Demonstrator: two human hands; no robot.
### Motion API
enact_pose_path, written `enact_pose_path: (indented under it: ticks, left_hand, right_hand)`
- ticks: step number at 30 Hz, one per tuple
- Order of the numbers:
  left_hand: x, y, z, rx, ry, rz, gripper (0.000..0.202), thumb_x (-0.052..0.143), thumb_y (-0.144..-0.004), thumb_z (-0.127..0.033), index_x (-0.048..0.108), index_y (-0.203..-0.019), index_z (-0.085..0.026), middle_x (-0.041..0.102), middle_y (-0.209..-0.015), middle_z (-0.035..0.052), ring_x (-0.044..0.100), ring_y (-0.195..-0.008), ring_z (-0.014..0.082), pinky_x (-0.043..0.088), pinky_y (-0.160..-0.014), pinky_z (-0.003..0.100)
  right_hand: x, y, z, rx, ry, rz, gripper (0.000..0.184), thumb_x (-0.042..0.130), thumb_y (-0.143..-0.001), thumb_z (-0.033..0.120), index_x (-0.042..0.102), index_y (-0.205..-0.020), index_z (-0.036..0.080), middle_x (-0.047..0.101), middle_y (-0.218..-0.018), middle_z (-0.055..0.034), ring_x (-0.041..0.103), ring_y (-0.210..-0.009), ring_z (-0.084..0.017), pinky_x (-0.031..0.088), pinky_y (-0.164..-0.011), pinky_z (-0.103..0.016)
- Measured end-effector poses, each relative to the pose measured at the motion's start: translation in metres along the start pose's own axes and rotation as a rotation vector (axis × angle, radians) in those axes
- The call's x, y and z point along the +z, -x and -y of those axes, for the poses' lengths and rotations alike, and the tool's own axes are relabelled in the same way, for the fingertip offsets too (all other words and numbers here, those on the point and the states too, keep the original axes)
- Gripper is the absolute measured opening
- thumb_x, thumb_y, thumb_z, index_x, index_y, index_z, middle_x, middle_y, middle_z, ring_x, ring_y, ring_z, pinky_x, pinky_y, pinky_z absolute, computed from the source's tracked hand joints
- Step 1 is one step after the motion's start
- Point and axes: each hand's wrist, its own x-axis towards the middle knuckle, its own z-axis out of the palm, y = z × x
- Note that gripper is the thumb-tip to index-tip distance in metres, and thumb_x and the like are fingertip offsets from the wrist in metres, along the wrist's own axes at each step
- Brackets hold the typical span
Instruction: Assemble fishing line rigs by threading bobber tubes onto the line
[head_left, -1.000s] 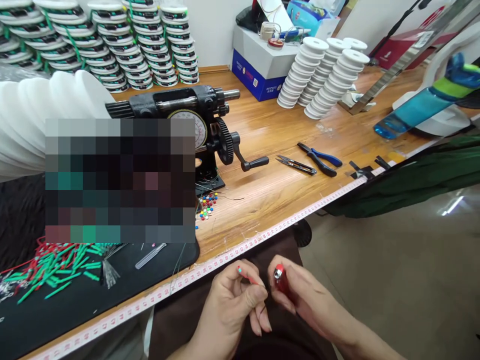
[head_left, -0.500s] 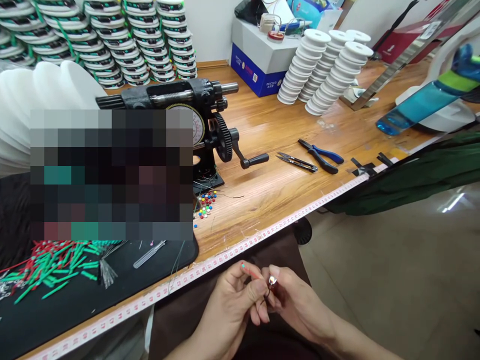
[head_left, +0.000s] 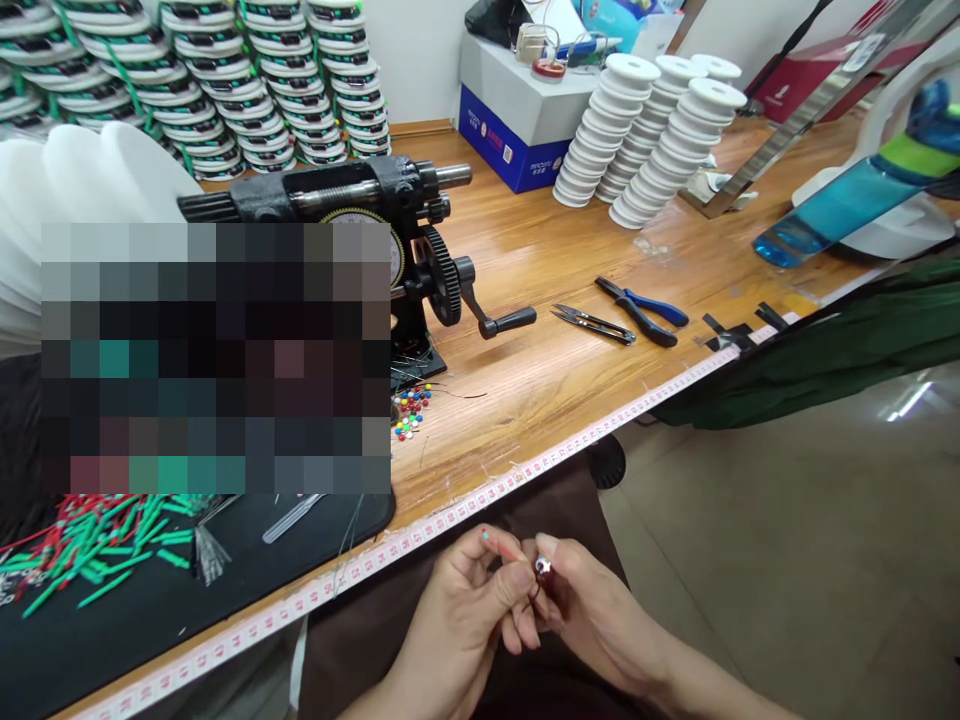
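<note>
Both hands meet low in the middle, in front of the table edge. My left hand (head_left: pixel 472 605) is closed, thumb pressed toward the index finger. By its index finger shows a tiny teal-and-red bead (head_left: pixel 486 536); what the thumb presses on is too small to name. My right hand (head_left: pixel 600 605) is closed around a small shiny silver-and-reddish piece (head_left: pixel 543 567), held against the left fingertips. A dark ring or loop lies between the two hands' fingers, partly hidden.
On the table stands a black hand-cranked winding machine (head_left: pixel 439 275). Thread snips (head_left: pixel 594 325), pliers (head_left: pixel 641 310), coloured beads (head_left: pixel 412 408) and white spools (head_left: pixel 630 130) lie beyond. A tape measure (head_left: pixel 480 492) runs along the edge. Green-and-red pieces (head_left: pixel 112 545) cover a black mat.
The hands stay together in nearly the same place. The shiny piece in my right hand has turned slightly. The view has shifted a little.
</note>
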Motion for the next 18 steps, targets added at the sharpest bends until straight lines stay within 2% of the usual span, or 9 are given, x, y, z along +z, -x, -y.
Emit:
enact_pose_path:
  ticks: [7, 14, 18]
  left_hand:
    - [0.0008, -0.0004, 0.0004, 0.014, 0.015, -0.002, 0.040, 0.088, -0.071, -0.043, 0.059, -0.076, -0.015, 0.059, -0.055, -0.0053, 0.050, -0.045, 0.0043, 0.032, -0.045, 0.016]
    - [0.0018, 0.0012, -0.0017, 0.008, 0.023, -0.013, 0.040, 0.088, -0.071, -0.043, 0.060, -0.076, -0.015, 0.061, -0.057, -0.0049, 0.048, -0.043, 0.0030, 0.033, -0.046, 0.016]
    - [0.0015, 0.0008, -0.0007, 0.006, 0.024, -0.006, 0.040, 0.088, -0.071, -0.042, 0.060, -0.077, -0.016, 0.060, -0.055, -0.0051, 0.052, -0.046, 0.0049, 0.033, -0.046, 0.016]
  right_hand:
    - [-0.0005, -0.0002, -0.0017, 0.007, -0.044, -0.001, 0.052, 0.064, -0.089, 0.064, 0.050, -0.066, 0.018, 0.044, -0.056, 0.0035, 0.038, -0.053, -0.011, 0.031, -0.057, -0.027]
    - [0.0028, 0.0004, 0.0015, 0.009, -0.047, 0.004, 0.052, 0.062, -0.090, 0.064, 0.049, -0.066, 0.019, 0.043, -0.056, 0.0040, 0.037, -0.052, -0.011, 0.032, -0.057, -0.027]
    - [0.0035, 0.0005, 0.0030, -0.003, -0.047, 0.017, 0.053, 0.061, -0.090, 0.063, 0.048, -0.064, 0.019, 0.042, -0.056, 0.0035, 0.043, -0.053, -0.012, 0.032, -0.057, -0.028]
